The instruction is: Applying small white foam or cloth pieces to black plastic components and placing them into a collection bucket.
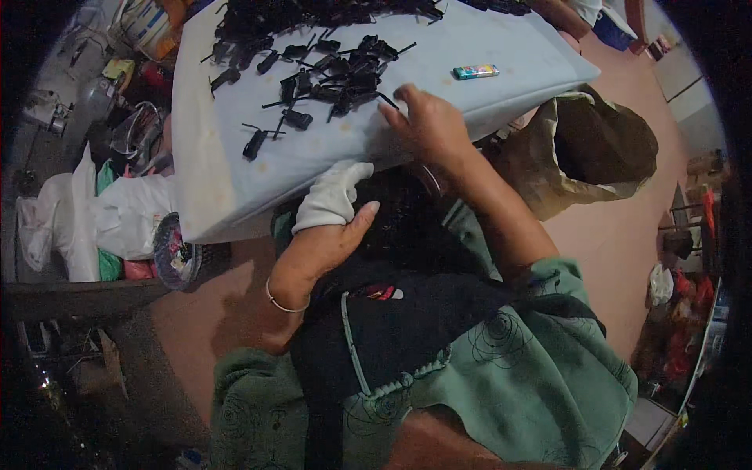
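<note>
A white cloth [335, 194] covers the fingers of my left hand [329, 239], like a wrap or a partial glove. Its bare thumb sticks out apart from the covered fingers, just in front of the table's near edge. Over that edge reaches my right hand [431, 125], thumb and forefinger apart, with nothing visibly gripped. The tip of a thin black stick lies close to those fingertips. It belongs to a loose cluster of small black plastic parts [356, 82] with thin stems. One part [253, 146] lies separately to the left.
A bigger heap of black parts [258, 19] covers the far side of the pale table [439, 47]. A small colourful lighter-like object [475, 72] lies at the right. A brown open sack [619, 149] stands beside the table; white bags [137, 215] and a basket [176, 251] are left.
</note>
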A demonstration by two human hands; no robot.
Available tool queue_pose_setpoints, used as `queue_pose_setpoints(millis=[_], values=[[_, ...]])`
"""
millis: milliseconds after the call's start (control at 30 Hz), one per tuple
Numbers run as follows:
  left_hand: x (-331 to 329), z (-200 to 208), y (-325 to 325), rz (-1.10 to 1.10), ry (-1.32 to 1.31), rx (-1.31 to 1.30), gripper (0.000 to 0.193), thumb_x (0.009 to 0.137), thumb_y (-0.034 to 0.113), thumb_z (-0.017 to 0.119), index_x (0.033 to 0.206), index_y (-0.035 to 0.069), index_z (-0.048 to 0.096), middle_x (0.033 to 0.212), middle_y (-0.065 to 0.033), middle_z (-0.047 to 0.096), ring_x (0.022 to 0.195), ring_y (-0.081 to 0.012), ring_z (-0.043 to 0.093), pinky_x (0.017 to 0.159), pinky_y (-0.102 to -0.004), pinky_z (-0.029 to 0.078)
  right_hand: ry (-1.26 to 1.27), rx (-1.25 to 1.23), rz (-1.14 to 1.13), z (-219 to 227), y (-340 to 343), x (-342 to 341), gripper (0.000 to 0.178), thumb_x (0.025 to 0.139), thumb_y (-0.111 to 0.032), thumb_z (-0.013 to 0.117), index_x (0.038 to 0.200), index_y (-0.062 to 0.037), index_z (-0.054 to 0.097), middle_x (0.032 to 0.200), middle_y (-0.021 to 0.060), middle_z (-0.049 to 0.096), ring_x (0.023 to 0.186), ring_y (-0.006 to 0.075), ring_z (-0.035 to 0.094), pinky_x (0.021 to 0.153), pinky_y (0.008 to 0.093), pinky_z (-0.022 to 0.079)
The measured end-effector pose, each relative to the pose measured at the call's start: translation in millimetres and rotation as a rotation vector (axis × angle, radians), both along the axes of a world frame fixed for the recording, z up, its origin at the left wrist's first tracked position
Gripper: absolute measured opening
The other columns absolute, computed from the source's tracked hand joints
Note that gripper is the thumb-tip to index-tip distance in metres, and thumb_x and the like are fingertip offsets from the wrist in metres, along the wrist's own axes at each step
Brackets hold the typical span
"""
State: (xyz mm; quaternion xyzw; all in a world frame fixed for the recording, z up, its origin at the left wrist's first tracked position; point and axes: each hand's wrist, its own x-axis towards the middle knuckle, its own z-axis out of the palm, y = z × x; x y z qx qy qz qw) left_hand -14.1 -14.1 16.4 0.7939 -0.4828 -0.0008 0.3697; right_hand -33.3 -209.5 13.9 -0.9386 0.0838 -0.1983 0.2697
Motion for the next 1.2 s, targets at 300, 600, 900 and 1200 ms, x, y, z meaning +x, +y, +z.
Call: queue_pose_setpoints(millis=[300,600,900,1200], values=[[11.3,-1.6,9.8,0.258,0.431,-0.236,0.026,0.079,0.006,0.053,0.104,-0.001,0.051,0.090,-0.0145,0.057,0.077,-0.0162,0.057,0.068,-0.0264,0.045,-0.132,-0.055,0.087,-14.3,6.2,-9.9,0.015,0.077,-0.017,0.053,0.078,-0.0019,0.049,0.070,0.0184,0.054,0.068,0.0365,0.055,0.060,0.0424,0.043],[3.0,42.4,9.0,-0.242,-0.195,0.032,0.028,0.067,0.004,0.064,0.094,0.004,0.056,0.098,-0.0128,0.057,0.084,-0.0304,0.055,0.079,-0.0350,0.041,0.227,0.208,0.578,11.3,-1.6,-36.6,0.022,0.082,-0.020,0.054,0.079,0.0022,0.050,0.066,0.0166,0.051,0.057,0.0258,0.047,0.056,0.0349,0.040],[-2.5,56.9,20.6,-0.532,0.539,-0.009,0.029,0.066,0.002,0.064,0.094,0.001,0.057,0.093,-0.0093,0.061,0.084,-0.0188,0.057,0.074,-0.0291,0.044,0.500,0.934,0.954,7.7,12.6,-45.3,0.023,0.085,-0.023,0.052,0.081,-0.0003,0.054,0.067,-0.0027,0.049,0.065,0.0049,0.041,0.056,0.0231,0.037],[-9.4,17.2,2.2,0.135,0.856,-0.446,0.025,0.084,0.006,0.053,0.107,0.000,0.045,0.091,-0.0042,0.055,0.080,-0.0088,0.051,0.068,-0.0198,0.043,-0.234,0.443,0.576,13.7,47.2,-53.4,0.023,0.072,-0.017,0.068,0.082,-0.0036,0.052,0.060,0.0041,0.047,0.050,0.0110,0.044,0.046,0.0252,0.036]])
